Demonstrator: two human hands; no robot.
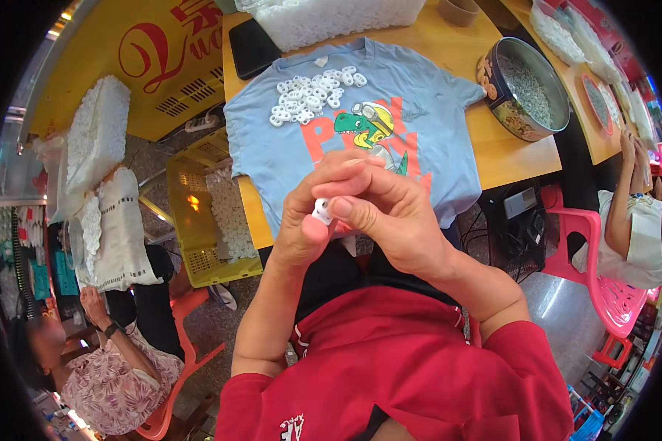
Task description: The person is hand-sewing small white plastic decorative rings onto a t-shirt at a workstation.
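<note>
White part [321, 211] pinched by left hand [309, 220], right hand [390, 217]

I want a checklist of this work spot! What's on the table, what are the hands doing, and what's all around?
Surface: wooden table, a blue shirt spread on it.
Job's things: small white part; pile of white rings on the shirt.
Clutter: round tin of small pieces, white tub, black phone.
Grips: left hand and right hand pinch the part together.
Cables: wires under the table.
Surroundings: yellow crate, pink chair, people seated at both sides.
</note>
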